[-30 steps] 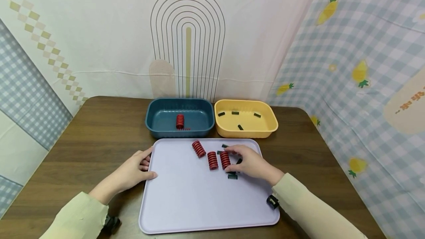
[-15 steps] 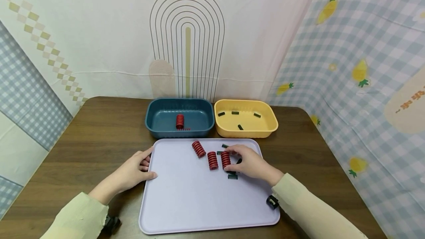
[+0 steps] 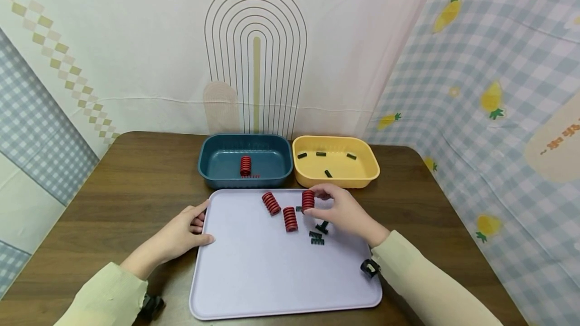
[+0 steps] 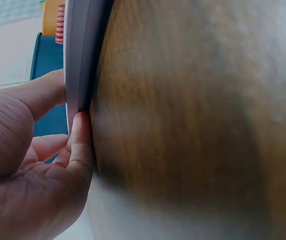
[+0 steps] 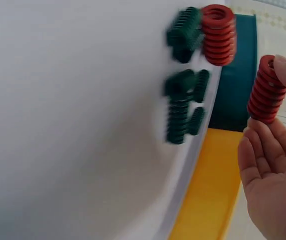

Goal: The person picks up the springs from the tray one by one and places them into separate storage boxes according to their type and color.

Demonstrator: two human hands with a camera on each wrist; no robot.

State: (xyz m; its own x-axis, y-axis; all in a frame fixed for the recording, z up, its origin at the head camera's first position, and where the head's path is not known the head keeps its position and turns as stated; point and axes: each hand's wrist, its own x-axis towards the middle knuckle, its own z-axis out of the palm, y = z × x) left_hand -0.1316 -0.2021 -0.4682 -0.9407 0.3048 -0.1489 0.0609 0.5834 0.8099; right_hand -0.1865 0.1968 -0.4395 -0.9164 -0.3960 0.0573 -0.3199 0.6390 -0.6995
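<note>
Between thumb and fingertips my right hand (image 3: 341,210) pinches a red coil spring (image 3: 308,200) by its two ends, raised above the back right of the tray. In the right wrist view the held spring (image 5: 267,92) appears well apart from the others. My left hand (image 3: 183,233) grips the left rim of the pale lilac tray (image 3: 263,275); the left wrist view has the thumb on one side of the rim (image 4: 76,65) and a fingertip on the other. Two more red springs lie on the tray, one tilted (image 3: 271,203) and one nearer (image 3: 290,219).
Several small dark green springs (image 3: 315,235) lie on the tray below the right hand. Behind the tray stand a dark blue bin (image 3: 246,183) with red springs in it and a yellow bin (image 3: 335,183) with several green ones. A fabric backdrop (image 3: 158,64) hangs behind the table.
My right hand has lifted the red spring off the tray and moved it toward the back, uncovering green springs beneath. The left hand has stayed at the tray's rim.
</note>
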